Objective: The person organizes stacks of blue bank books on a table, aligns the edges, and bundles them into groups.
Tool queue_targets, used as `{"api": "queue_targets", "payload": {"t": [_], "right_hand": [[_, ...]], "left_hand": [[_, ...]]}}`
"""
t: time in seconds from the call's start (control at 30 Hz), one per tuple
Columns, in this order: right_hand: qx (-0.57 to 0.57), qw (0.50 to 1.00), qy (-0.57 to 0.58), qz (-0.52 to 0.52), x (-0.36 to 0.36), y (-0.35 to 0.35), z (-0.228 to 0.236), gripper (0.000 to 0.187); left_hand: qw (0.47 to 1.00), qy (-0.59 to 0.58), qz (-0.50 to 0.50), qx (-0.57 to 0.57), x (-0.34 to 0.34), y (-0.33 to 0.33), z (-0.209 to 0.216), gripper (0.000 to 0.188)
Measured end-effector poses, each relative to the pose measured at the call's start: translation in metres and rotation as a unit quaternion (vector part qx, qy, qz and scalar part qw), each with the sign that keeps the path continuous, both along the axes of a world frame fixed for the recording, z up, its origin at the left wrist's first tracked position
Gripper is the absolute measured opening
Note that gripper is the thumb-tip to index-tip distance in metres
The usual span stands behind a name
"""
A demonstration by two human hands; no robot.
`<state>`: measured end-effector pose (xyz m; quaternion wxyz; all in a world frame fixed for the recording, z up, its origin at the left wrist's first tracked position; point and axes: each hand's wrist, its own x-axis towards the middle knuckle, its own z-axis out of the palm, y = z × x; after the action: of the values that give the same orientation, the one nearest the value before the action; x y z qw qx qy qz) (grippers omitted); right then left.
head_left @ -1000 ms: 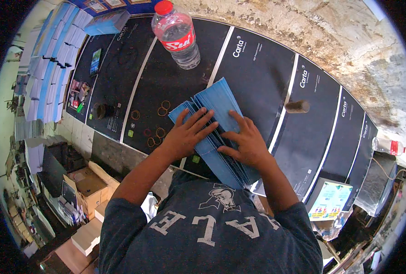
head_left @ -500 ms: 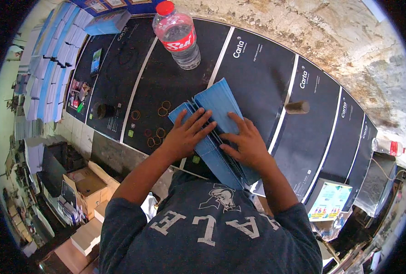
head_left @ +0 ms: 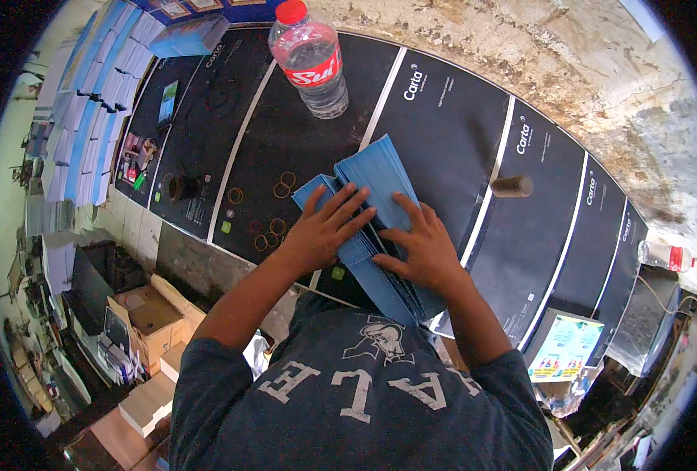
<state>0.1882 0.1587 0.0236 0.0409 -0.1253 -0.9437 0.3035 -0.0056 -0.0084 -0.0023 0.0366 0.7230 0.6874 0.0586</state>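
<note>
A thick bundle of blue folded sheets (head_left: pixel 377 165) lies at a slant on the black table top, close to my body. A dark gap runs along its length, with sheet edges showing between a narrower left part and a wider right part. Across the left part and the gap rests my left hand (head_left: pixel 323 234), its fingers spread. My right hand (head_left: pixel 425 253) presses on the right part with fingers apart, thumb reaching toward the gap. Neither hand is wrapped round anything. Several rubber bands (head_left: pixel 284 191) lie left of the bundle.
Beyond the bundle stands a large red-capped bottle (head_left: pixel 321 98) of clear liquid. A short brown cylinder (head_left: pixel 512 186) is to the right. At the left are a dark round container (head_left: pixel 177 188), a phone (head_left: pixel 168 102) and tall paper stacks (head_left: pixel 89 118). A colourful printed sheet (head_left: pixel 566 347) lies lower right.
My right thumb has shifted slightly to the left over the gap. Both hands stay on the blue bundle, which has hardly moved. The view has shifted a little.
</note>
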Motion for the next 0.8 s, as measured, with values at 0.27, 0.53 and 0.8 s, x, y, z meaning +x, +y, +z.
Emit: {"api": "queue_targets", "payload": {"t": [0.27,0.53,0.8], "right_hand": [[0.016,1.0,0.009,0.007,0.0,-0.001,-0.008,0.03],[0.013,1.0,-0.006,0.013,0.001,-0.005,0.005,0.033],[-0.005,1.0,-0.004,0.009,-0.001,-0.002,0.004,0.043]], "left_hand": [[0.998,-0.062,0.024,0.014,0.002,-0.002,-0.003,0.08],[0.998,-0.061,0.024,-0.001,0.004,0.002,0.001,0.082],[0.998,-0.04,0.018,-0.039,0.002,0.003,0.012,0.088]]}}
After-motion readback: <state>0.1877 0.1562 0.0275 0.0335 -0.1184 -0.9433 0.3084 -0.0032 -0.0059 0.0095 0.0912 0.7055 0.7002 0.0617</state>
